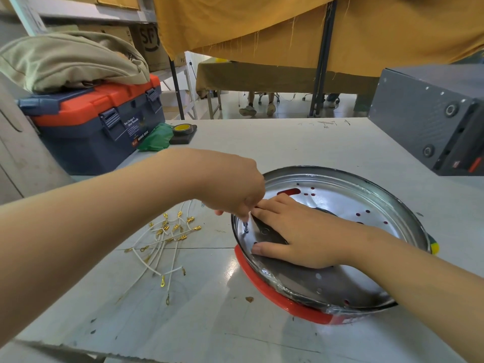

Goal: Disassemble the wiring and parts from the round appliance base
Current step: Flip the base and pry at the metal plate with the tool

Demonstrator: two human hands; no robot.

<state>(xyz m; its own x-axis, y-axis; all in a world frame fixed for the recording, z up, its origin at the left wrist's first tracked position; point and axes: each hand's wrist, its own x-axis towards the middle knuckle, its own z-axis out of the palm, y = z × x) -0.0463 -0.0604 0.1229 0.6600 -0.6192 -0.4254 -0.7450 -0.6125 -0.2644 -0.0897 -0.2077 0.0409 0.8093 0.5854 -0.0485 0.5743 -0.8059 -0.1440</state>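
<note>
left hand (235, 189) gripping a screwdriver bit (245, 226), standing near-upright on a screw at the round base's (340, 179) left rim | right hand (301, 237) lying flat, fingers straight, pressing the base down | removed wires (162, 244) lying left on the surface (288, 142)

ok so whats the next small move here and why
Probably keep turning the screwdriver to back the screw out. The left hand holds its tip upright on a screw in the round base, the right hand presses flat inside it, and the wires lie beside it on the table.
</note>
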